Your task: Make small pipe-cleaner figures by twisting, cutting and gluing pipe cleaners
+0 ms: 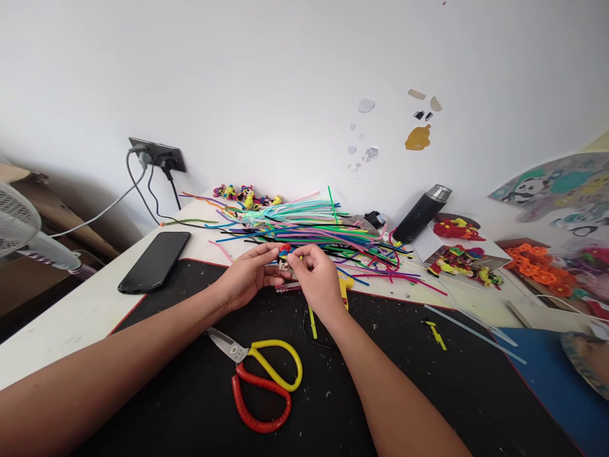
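a white wall (266, 89) stands beyond the far side of the black mat. a white table (66, 331) runs under the black mat (181, 406) and shows to its left and past its far edge. a fan (19, 216), cut off by the view, is well to the mat's left. past the mat's far edge spreads a heap of pipe cleaners (295, 212) in many colours. open-handled scissors (240, 357), one loop red and one yellow, lie on the mat's near middle. a black flask (421, 216) with a metal cap leans beyond the mat's far right part. the left hand (247, 276) is over the mat's far edge, thumb and fingertips pinched on a small figure; the right hand (316, 279), just beside it, pinches the same piece from the other side. a black phone (155, 263) lies at the mat's far left corner. a yellow tool (343, 289), partly hidden by the right hand, is at the mat's far edge. the small figure (284, 252), with red and blue on it, is between both hands, over the mat's far edge; the fingers cover much of it.
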A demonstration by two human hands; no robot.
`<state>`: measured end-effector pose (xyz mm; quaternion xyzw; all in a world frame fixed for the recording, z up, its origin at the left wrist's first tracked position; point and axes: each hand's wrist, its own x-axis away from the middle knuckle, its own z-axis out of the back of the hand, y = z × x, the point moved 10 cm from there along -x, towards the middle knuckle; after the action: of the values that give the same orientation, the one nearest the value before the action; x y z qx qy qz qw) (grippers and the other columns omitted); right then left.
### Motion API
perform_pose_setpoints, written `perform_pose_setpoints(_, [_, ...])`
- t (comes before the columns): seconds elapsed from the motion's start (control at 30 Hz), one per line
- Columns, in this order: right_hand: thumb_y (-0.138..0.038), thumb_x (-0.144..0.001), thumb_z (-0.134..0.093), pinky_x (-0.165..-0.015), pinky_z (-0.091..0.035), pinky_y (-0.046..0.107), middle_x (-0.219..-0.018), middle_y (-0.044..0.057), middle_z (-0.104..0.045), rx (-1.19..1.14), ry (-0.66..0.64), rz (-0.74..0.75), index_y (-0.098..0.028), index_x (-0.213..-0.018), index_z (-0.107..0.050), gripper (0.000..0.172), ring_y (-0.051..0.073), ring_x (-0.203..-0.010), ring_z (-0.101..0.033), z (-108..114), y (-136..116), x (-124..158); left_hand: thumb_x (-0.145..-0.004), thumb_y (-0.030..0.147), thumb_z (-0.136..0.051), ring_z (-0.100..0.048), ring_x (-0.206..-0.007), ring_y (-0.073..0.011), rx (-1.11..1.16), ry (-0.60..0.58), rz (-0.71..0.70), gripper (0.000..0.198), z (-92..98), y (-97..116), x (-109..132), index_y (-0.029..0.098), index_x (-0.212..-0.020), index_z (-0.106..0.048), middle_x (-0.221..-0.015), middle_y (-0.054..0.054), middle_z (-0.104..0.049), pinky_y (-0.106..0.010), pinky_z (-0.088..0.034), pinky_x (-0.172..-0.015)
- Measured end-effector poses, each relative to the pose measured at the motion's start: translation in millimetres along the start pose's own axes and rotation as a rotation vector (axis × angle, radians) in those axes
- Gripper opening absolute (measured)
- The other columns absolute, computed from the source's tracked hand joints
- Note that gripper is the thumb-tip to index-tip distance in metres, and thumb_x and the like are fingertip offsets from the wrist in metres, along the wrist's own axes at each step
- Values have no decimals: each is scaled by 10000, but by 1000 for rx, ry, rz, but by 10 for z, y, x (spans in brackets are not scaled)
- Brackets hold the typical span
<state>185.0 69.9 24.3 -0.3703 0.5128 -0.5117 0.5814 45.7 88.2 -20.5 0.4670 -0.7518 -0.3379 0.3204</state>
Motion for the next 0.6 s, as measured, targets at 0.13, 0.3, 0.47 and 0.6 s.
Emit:
perform_pose_setpoints(0.13, [-437,-912,-702,-534,-334,289,-552,-81,-468,2,2,0,-241,-873,-651,206,156,-514,-452,-4,23,1,-910,182,-806,-810,-707,-218,-7,-1,-7,154,-2,9,2,160,-1034,-718,-873,-60,-763,-227,-636,-534])
perform_pose_setpoints(0.3, [-445,-915,-704,-532,-338,289,-557,-78,-495,1,3,-8,-242,-886,-649,212,157,-506,-467,-9,62,-3,-914,200,-808,-805,-706,-208,-27,-8,-6,165,-10,6,13,164,-1056,-731,-874,-61,-767,-224,-636,-541])
perform_pose_setpoints(0.47, [-440,-915,-707,-533,-325,292,-550,-79,-488,22,9,-1,-246,-888,-652,203,158,-506,-463,-3,68,-11,-909,217,-816,-806,-723,-214,-45,-14,-23,169,-14,13,14,167,-1044,-728,-880,-61,-766,-230,-636,-549])
perform_pose_setpoints(0.6, [-447,-912,-709,-523,-311,291,-547,-76,-492,22,9,-10,-245,-882,-654,212,157,-505,-458,1,76,-9,-899,211,-823,-807,-713,-215,-44,3,-31,185,10,11,10,166,-1045,-717,-861,-57,-761,-230,-635,-546])
